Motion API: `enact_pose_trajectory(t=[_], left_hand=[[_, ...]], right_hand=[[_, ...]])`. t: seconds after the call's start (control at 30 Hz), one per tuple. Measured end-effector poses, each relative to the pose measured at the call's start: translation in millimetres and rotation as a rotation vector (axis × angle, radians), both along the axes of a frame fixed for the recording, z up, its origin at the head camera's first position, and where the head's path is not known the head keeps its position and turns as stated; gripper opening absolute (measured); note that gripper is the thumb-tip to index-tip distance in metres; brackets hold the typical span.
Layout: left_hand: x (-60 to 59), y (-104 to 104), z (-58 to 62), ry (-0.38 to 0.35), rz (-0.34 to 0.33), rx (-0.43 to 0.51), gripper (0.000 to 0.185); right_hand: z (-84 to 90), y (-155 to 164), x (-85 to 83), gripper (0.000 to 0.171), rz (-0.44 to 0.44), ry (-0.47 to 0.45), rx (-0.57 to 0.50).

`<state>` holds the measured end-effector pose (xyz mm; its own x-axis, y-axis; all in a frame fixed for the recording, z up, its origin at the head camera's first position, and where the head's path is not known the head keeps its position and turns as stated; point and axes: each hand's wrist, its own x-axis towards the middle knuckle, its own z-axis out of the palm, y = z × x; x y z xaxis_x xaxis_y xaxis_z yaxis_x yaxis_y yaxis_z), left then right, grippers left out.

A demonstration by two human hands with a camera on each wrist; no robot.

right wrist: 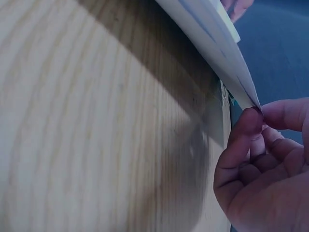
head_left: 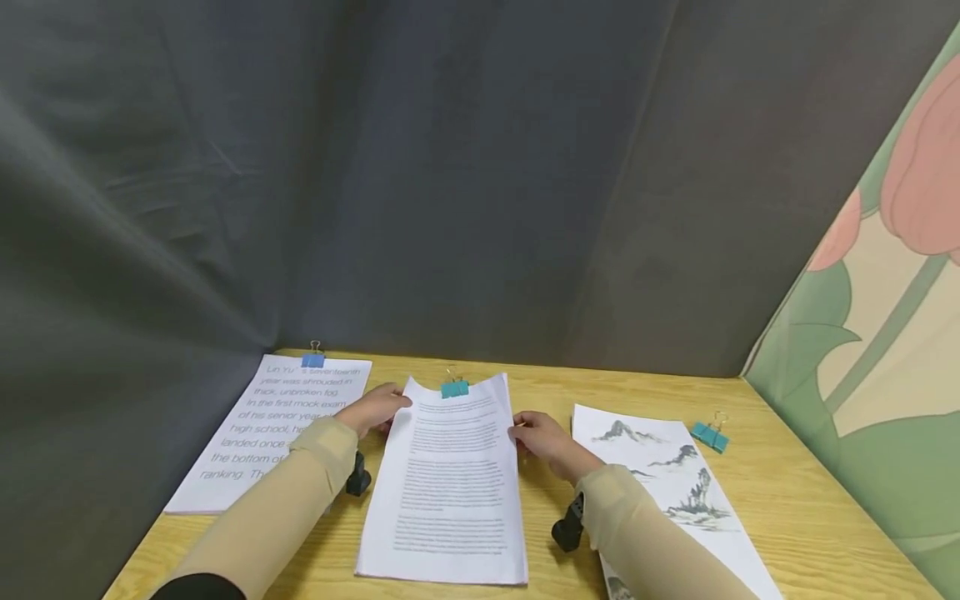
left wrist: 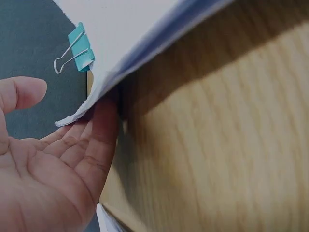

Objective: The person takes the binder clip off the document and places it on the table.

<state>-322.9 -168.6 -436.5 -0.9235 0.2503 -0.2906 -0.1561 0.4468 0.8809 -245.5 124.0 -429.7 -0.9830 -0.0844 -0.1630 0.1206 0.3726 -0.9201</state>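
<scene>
The stack of printed paper [head_left: 450, 492] was held between the two hands, one at either side edge. At the left hand [head_left: 375, 408], the far corner was borne on fingers slipped beneath it; the thumb was raised clear of the sheets, so no pinch was being made there. At the right hand [head_left: 546, 437], the edge was pinched between thumb and forefinger. Both far corners were lifted off the table [head_left: 810, 517]; whether wood was touched by the end nearest the wrists could not be told.

Between the two sets of fingers, and slightly beyond them, the teal clip [head_left: 454, 389] was seated on the far edge, where the paper was bowed down.

For sound handling, it was judged that the left thumb was best laid on the top sheet, so that both edges could be gripped alike. The hands were best moved together and level, since the unclipped end might have been fanned out by a twist; a lighter pinch was advised against creases. Care was also called for at the sleeves: the large-print pile [head_left: 247, 442], outside the left fingers, and the painted sheets [head_left: 637, 450], outside the right, were both overhung by forearms and might have been dragged askew.
</scene>
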Motion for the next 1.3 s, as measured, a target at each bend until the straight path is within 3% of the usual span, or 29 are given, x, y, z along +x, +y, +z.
enact_pose_trajectory(t=[0.27,0.57,0.8,0.97,1.3], left_hand=[[-19.7,10.7,-15.5,0.042,-0.014,-0.032,0.045],[-6.6,19.4,-15.4,0.045,0.054,-0.042,0.038],[-9.8,33.0,-10.7,0.089,-0.007,-0.034,0.035],[-11.2,42.9,-9.7,0.109,-0.054,-0.035,0.046],[-13.8,59.8,-12.3,0.212,0.005,-0.040,0.034]], right_hand=[[-1.7,13.7,-2.0,0.016,-0.032,-0.037,-0.017],[-8.8,18.2,3.0,0.013,-0.026,-0.080,-0.039],[-5.9,29.0,4.1,0.018,-0.038,-0.070,-0.066],[-5.5,38.6,4.4,0.020,-0.043,-0.089,-0.080],[-7.1,55.8,9.1,0.018,-0.104,-0.108,-0.030]])
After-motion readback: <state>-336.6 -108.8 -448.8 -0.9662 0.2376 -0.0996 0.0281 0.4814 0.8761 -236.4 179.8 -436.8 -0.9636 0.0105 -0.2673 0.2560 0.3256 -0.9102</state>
